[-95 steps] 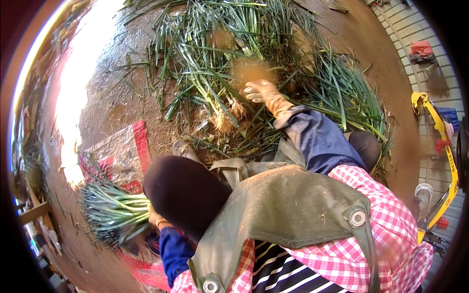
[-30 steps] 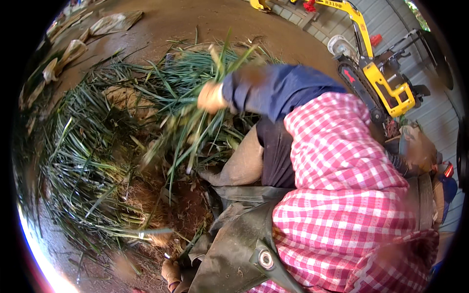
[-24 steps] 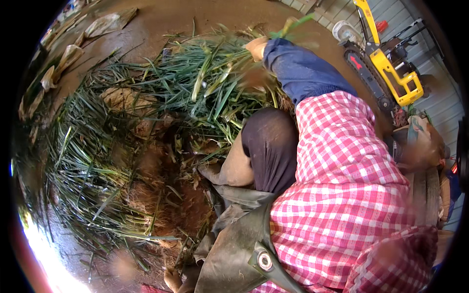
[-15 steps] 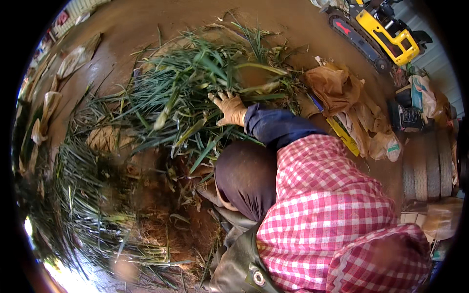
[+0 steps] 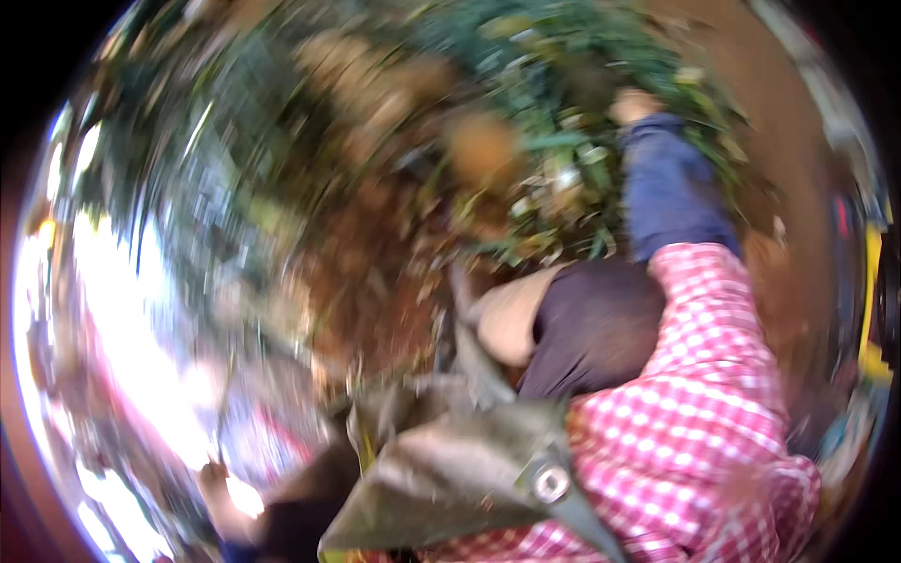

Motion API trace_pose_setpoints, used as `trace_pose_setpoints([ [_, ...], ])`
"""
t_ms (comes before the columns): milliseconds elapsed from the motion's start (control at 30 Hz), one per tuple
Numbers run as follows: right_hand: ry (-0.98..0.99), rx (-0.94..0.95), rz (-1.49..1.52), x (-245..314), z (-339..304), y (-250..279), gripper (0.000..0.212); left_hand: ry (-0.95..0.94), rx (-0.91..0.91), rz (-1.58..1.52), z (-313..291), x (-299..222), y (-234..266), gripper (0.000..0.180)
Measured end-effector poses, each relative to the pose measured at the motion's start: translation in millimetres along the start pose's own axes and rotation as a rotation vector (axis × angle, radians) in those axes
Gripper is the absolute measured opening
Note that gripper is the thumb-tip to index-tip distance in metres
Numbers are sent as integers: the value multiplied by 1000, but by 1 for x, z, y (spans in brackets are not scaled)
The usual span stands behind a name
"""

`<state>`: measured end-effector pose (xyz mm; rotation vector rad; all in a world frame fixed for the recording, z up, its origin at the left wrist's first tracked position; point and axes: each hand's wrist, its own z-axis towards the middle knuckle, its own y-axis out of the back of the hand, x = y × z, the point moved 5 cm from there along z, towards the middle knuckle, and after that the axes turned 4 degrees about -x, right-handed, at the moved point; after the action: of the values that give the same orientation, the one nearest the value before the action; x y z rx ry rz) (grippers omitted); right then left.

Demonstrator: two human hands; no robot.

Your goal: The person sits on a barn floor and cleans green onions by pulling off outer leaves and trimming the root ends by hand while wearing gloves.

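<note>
Long green leafy stalks (image 5: 507, 56), looking like leeks or green onions, lie heaped across the upper part of the head view. Out at the heap's right side, my right hand (image 5: 635, 105) touches or reaches into the leaves; its fingers are hidden and smeared. At the lower left is my left hand (image 5: 218, 493), blurred but seemingly closed, with a thin dark stalk-like thing (image 5: 226, 399) rising from it. Soil and roots (image 5: 366, 272) lie between the heap and my body. Motion blurs most of the leaves.
My dark-clad knee (image 5: 601, 324) and an olive apron (image 5: 441, 474) with a metal eyelet fill the lower middle. Brown floor (image 5: 723, 56) runs along the upper right. A yellow object (image 5: 875, 300) shows at the right rim. Strong light glares at the left.
The view has swung left, so the heap sits higher and farther right. My left hand has come into view at the lower left. My right arm still stretches to the leaves.
</note>
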<state>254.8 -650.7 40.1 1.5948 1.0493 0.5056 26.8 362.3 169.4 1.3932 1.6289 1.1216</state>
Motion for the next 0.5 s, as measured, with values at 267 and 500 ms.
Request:
trace_pose_setpoints([
  [267,284,186,-625,86,-29,58,43,124,-33,-72,32,-76,-93,25],
  [500,780,225,17,246,-78,77,37,283,0,-371,60,-167,-259,51],
])
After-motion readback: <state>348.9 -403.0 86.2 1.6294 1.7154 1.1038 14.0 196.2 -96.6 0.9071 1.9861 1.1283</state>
